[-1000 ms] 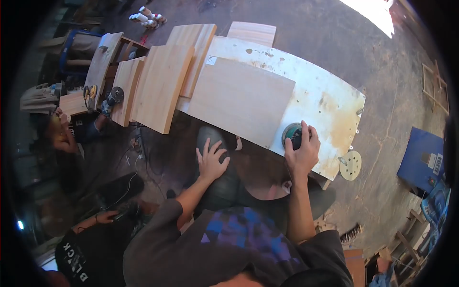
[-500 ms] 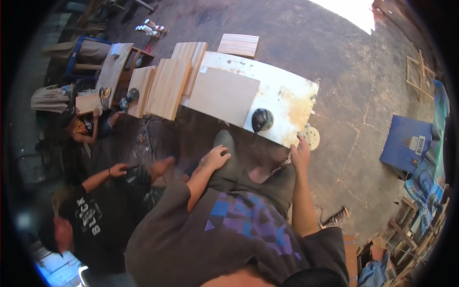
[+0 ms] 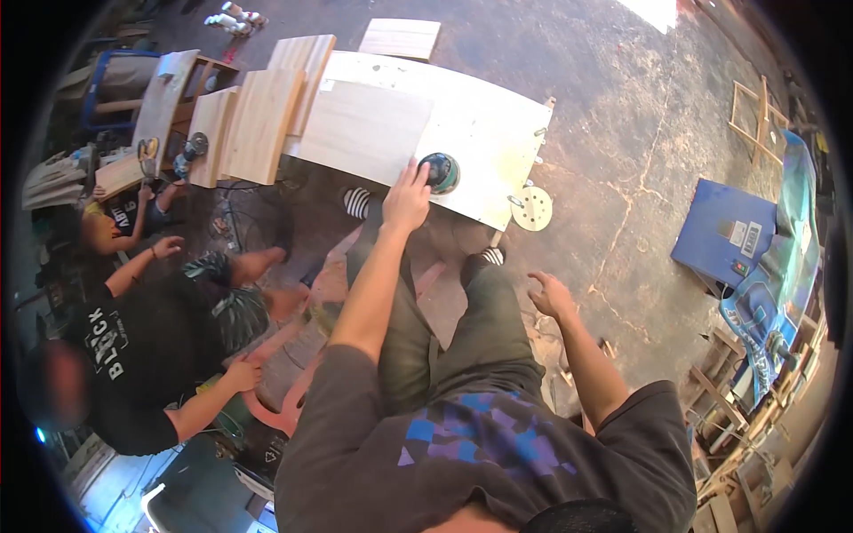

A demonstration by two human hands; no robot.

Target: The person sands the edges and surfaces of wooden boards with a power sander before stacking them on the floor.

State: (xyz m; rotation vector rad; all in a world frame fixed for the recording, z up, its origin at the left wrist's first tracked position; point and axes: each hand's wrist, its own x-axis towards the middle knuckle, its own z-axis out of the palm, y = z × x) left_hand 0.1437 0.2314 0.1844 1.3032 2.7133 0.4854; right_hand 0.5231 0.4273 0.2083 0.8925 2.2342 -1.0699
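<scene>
My left hand [image 3: 407,200] reaches over the table edge, fingers stretched out along the near-left side of a dark, round sander [image 3: 439,172]. Its fingertips look to be at the sander's body, though I cannot make out a grip. The sander stands on a white worktable [image 3: 498,115], just right of a pale wood panel [image 3: 369,120] lying flat there. My right hand [image 3: 551,296] hangs in the air over the floor, fingers loosely apart and holding nothing. Nearest to it is a round sanding disc [image 3: 532,209] with holes, at the table's right corner.
Several wood panels [image 3: 258,124] extend left from the table, with another sander [image 3: 191,153] beside them. A co-worker in a black shirt [image 3: 133,364] is close on my left; another person [image 3: 115,218] sits farther off. A blue box [image 3: 724,233] and scrap wood [image 3: 720,391] lie right.
My left hand has gone from my thigh up to the sander. My right hand has left the table corner by the disc and dropped back. The view has shifted, and the nearby co-worker has moved.
</scene>
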